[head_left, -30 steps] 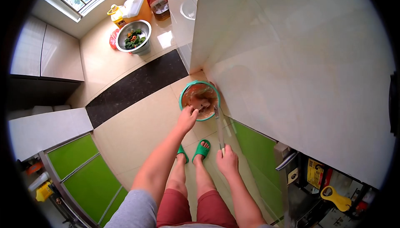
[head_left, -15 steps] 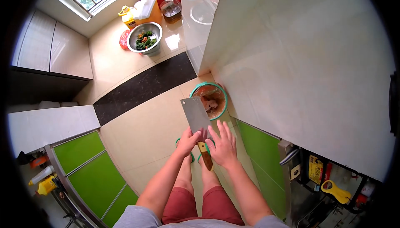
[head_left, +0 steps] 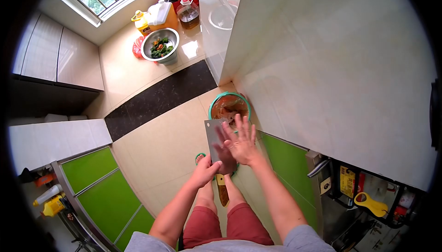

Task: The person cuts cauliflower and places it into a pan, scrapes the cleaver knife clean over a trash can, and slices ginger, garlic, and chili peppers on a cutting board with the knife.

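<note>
My left hand (head_left: 206, 173) grips a cleaver (head_left: 215, 137) by the lower part of its blade, near the wooden handle (head_left: 222, 192), which points down toward my knees. The broad steel blade points away from me and reflects my other hand. My right hand (head_left: 241, 145) is open with its fingers spread, over the right edge of the blade; whether it touches the steel I cannot tell. Just beyond the blade stands a trash bin (head_left: 210, 109) with a green rim and a plastic liner, holding some refuse.
A steel bowl (head_left: 146, 54) of leafy greens stands on the floor ahead, near oil jugs (head_left: 188, 12). A dark floor strip (head_left: 156, 99) crosses the tiles. Green cabinets (head_left: 92, 173) flank me. An open rack (head_left: 368, 201) with a yellow-handled tool (head_left: 372, 204) is at right.
My right hand has moved forward and up along the blade, its fingers spreading wider. The cleaver has turned slightly and dropped a little toward me, still in my left hand.
</note>
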